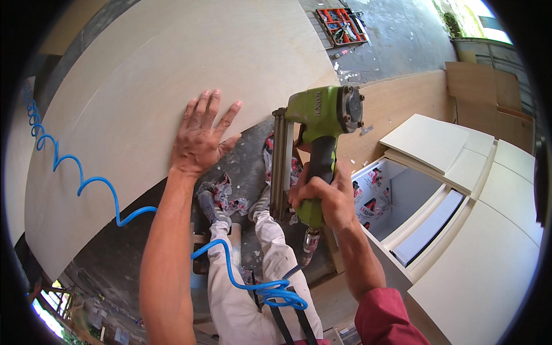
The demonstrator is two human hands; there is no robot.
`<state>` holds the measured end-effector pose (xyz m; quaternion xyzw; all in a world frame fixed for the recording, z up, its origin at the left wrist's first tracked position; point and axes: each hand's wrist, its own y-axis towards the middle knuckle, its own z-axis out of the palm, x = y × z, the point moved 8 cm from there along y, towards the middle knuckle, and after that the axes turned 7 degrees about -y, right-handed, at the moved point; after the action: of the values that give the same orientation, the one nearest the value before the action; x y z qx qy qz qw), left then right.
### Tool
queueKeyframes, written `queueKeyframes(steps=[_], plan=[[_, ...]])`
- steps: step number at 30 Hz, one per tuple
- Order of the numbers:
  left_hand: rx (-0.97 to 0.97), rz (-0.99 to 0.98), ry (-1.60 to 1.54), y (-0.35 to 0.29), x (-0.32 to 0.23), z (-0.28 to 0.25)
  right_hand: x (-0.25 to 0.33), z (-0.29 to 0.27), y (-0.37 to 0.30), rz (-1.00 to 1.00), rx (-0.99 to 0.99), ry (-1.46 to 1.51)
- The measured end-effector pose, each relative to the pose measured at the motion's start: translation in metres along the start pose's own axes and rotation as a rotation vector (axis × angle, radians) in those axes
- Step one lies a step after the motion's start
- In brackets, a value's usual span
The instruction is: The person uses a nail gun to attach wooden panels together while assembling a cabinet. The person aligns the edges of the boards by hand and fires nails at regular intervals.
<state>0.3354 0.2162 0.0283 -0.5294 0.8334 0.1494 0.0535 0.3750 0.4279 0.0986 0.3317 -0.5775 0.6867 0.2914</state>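
A green pneumatic nail gun (316,123) hangs upright in my right hand (329,192), whose fingers wrap round its black grip. Its long metal magazine (280,167) is on the left side of the tool. From the fitting at the bottom of the grip runs a coiled blue air hose (236,270), which passes behind my left forearm and off to the far left. My left hand (198,138) lies flat with spread fingers on a large pale wooden panel (190,52), close to its near right edge. The gun is apart from the panel's surface as far as I can tell.
On the right stand white cabinet pieces (489,230) with an open compartment and loose boards (425,141) on top. An orange-red organiser tray (342,27) lies on the floor beyond the panel. Crumpled printed plastic wrap (224,195) is near my feet.
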Motion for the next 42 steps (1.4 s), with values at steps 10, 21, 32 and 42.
queueKeyframes(steps=[10, 21, 32, 42], plan=[[0.001, -0.014, -0.035, 0.0, 0.002, 0.001, -0.018, 0.054, -0.007, 0.032, 0.113, -0.01], [0.013, -0.025, -0.097, 0.001, 0.002, -0.002, -0.02, 0.069, -0.011, 0.061, 0.124, -0.02], [-0.013, 0.006, -0.085, -0.005, 0.003, -0.002, -0.028, 0.074, -0.014, 0.035, 0.101, -0.063], [0.012, 0.007, -0.158, -0.011, 0.008, -0.007, -0.083, 0.051, -0.074, 0.016, -0.221, 0.342]])
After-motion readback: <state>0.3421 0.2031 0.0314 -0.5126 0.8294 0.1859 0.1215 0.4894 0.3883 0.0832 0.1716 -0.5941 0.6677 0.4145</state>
